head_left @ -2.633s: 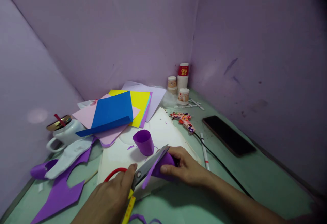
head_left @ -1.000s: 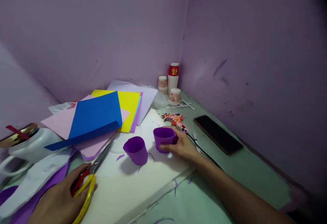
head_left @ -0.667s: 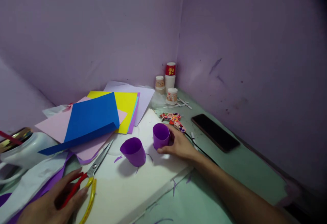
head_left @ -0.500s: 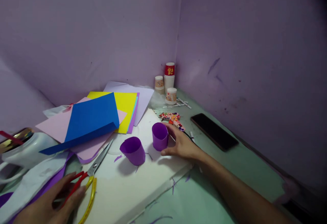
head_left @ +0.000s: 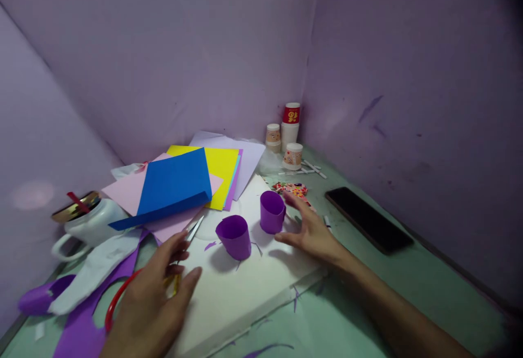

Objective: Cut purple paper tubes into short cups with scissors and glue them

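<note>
Two short purple paper tubes stand on a white board [head_left: 212, 309]. The right tube [head_left: 272, 216] is upright, while the left tube [head_left: 236, 240] leans a little. Beside the right tube, my right hand [head_left: 310, 234] is open, with thumb and fingers apart around its near side; I cannot tell whether a fingertip touches it. My left hand [head_left: 157, 295] is open over the scissors [head_left: 195, 230], its fingers spread. The hand hides most of the scissors, leaving the blade tips, part of the red handle and a bit of yellow handle showing.
Coloured paper sheets [head_left: 174, 183] lie piled at the back left. A white mug [head_left: 92, 224], a white cloth-like piece [head_left: 98, 268] and cut purple paper [head_left: 77, 336] are on the left. Paper cups [head_left: 293, 156] stand in the corner; a phone [head_left: 368, 219] lies right.
My left hand has let go of the scissors and moved right and up over them. My right hand's fingers have opened a little beside the right tube. The view has shifted left.
</note>
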Action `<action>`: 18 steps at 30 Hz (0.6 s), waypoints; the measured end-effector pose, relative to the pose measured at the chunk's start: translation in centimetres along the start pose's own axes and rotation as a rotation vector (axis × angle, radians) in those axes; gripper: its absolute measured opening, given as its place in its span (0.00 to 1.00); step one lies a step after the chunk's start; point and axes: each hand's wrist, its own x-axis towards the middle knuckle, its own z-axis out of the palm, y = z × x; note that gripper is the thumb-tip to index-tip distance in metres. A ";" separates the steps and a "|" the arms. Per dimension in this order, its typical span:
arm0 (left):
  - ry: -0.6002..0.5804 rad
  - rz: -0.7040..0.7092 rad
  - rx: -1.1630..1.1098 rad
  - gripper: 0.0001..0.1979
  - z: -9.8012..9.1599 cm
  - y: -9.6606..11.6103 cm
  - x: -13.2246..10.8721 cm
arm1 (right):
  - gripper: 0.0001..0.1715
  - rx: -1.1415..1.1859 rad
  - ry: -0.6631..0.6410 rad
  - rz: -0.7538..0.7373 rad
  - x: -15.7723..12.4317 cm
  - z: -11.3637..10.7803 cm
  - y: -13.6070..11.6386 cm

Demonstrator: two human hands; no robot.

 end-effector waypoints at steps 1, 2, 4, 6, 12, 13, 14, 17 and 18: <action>-0.057 -0.015 -0.051 0.31 0.5 1.1 0.2 | 0.46 -0.057 0.121 -0.057 -0.6 -0.1 -0.5; -0.090 -0.038 -0.098 0.34 1.1 1.8 0.4 | 0.41 -0.103 0.248 -0.145 -1.4 -0.1 -1.1; -0.154 -0.094 -0.163 0.40 2.3 2.6 0.6 | 0.27 -0.100 0.376 -0.345 -3.0 0.4 -2.0; -0.211 -0.100 -0.177 0.41 3.5 2.7 0.7 | 0.23 -0.065 0.188 -0.405 -4.3 1.6 -2.5; -0.251 -0.031 -0.244 0.36 5.6 2.3 0.9 | 0.28 -0.168 -0.228 -0.222 -4.7 5.6 -2.2; -0.256 -0.035 -0.254 0.35 5.7 2.3 1.0 | 0.26 -0.163 -0.248 -0.220 -4.5 5.8 -2.2; -0.260 -0.039 -0.266 0.34 5.8 2.3 1.0 | 0.25 -0.150 -0.263 -0.225 -4.4 5.9 -2.2; -0.249 -0.057 -0.270 0.32 5.8 2.3 0.9 | 0.19 -0.093 -0.286 -0.229 -4.3 5.8 -2.3; -0.235 -0.056 -0.253 0.31 5.8 2.2 0.9 | 0.17 -0.074 -0.295 -0.213 -4.3 5.7 -2.3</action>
